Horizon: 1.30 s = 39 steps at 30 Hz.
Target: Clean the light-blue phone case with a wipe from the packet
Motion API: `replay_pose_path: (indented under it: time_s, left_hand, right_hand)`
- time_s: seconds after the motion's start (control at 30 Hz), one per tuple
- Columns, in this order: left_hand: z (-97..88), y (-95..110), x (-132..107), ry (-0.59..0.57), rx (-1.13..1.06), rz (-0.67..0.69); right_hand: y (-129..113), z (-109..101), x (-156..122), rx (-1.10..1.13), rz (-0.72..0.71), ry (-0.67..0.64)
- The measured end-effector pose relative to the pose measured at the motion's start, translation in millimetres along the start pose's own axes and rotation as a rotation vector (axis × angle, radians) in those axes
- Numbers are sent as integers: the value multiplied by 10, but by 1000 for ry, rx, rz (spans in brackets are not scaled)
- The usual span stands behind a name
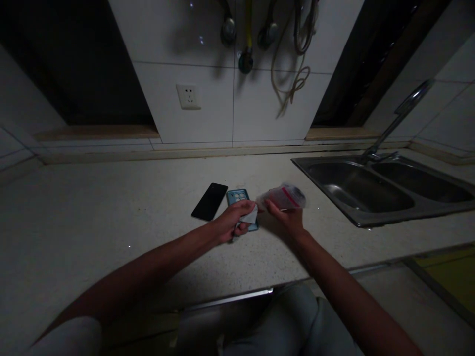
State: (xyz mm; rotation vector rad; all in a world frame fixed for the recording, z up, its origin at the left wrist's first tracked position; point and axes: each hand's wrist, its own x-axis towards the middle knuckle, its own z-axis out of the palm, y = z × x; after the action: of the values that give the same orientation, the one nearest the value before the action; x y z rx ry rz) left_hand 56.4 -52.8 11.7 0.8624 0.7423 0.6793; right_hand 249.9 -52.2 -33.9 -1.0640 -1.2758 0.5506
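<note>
My left hand (237, 220) is closed on a crumpled whitish cloth or tissue (250, 216); its exact kind I cannot make out. In my right hand (287, 215) is a translucent plastic bag (280, 197) with a red stripe across it, slightly blurred, held just above the counter. What the bag contains does not show clearly. Partly under my left hand lies a blue-green phone case (237, 194) with several camera cutouts. A black smartphone (210, 201) rests flat to the left of the case, screen side dark.
The pale speckled countertop (148, 198) runs along a tiled wall with a power socket (188, 96). A steel double sink (356, 185) with a tall faucet (393, 121) is set in at the right. Pipe valves (246, 60) and a cord (293, 89) hang on the wall.
</note>
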Motion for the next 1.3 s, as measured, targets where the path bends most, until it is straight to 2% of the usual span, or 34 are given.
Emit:
replay_pose_path:
  time_s: [0.17,0.27,0.43,0.53,0.67,0.8,0.97,1.03,1.13,1.17,1.2,1.23,1.27,1.3]
  left_hand:
    - [-26,-33,7,-33,62,30]
    - [-30,20,-7,-42,111,12]
    - [-5,261,-90,-110,170,93]
    - [-76,342,-56,27,155,175]
    - [-244,313,90,214,85,211]
    - [-282,264,154,239,120,227]
    - [-201,260,127,256,117,210]
    - [-190,258,126,273,76,213]
    - [-191,237,142,297,14,228]
    - [-190,224,149,301,-10,232]
    - [-183,208,154,301,-34,234]
    - [-172,192,157,292,-59,235]
    - [-153,175,156,276,-85,239]
    - [-128,160,150,252,-112,243]
  right_hand:
    - [5,-31,-3,-7,-32,11]
    - [-3,-67,37,-22,-16,38]
    - [-29,-195,224,-48,-11,375]
    - [-14,-290,326,-195,49,441]
    - [91,-359,358,-336,139,346]
    - [185,-335,326,-379,101,198]
    - [144,-316,326,-307,182,130]
    - [86,-337,317,-317,87,186]
    - [7,-331,241,-382,-280,426]
    - [-9,-299,196,-398,-413,470]
    - [-20,-245,145,-401,-524,454]
    - [-28,-172,90,-395,-614,373]
    - [-33,-83,37,-376,-675,233]
    - [-38,14,-11,-346,-675,69]
